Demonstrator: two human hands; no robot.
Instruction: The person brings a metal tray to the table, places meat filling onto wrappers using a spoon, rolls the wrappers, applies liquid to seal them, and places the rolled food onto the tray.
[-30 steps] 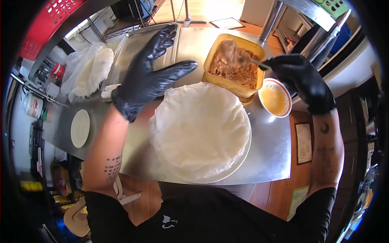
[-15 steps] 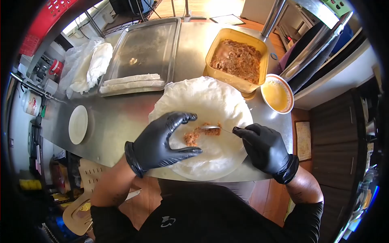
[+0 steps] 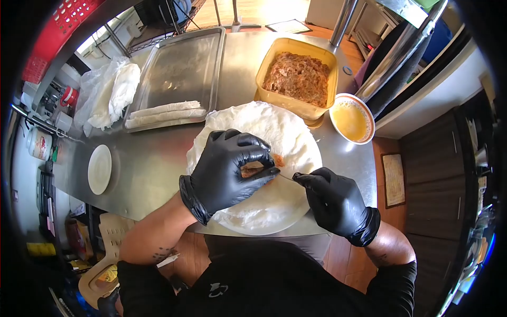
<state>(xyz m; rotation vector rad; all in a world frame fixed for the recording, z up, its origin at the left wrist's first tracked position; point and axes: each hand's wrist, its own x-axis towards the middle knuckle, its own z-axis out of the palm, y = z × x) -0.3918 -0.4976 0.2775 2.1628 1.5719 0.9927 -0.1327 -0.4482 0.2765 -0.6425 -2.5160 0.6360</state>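
Round white wrapper sheets (image 3: 253, 211) lie stacked on a plate before me. Reddish meat filling (image 3: 252, 168) sits near the middle of the top sheet. Over it, my left hand (image 3: 229, 171), in a black glove, curls its thumb and fingers close round the filling. My right hand (image 3: 338, 203), also gloved in black, pinches the thin handle of a spoon (image 3: 285, 177) at the right side of the stack. The spoon's bowl is hidden by my left hand. Behind the stack stands a yellow tub (image 3: 322, 105) of meat mixture.
Right of the tub is a bowl of yellow liquid (image 3: 351, 121). A metal tray (image 3: 182, 63) holds rolled wrappers (image 3: 166, 113) at its near end. More wrappers in plastic (image 3: 113, 95) lie left of it. A small white plate (image 3: 100, 169) stands at the left.
Both hands have come down from above the tray and tub to the wrappers. Filling now lies on the top sheet. My left hand has since moved right and closed round the filling.
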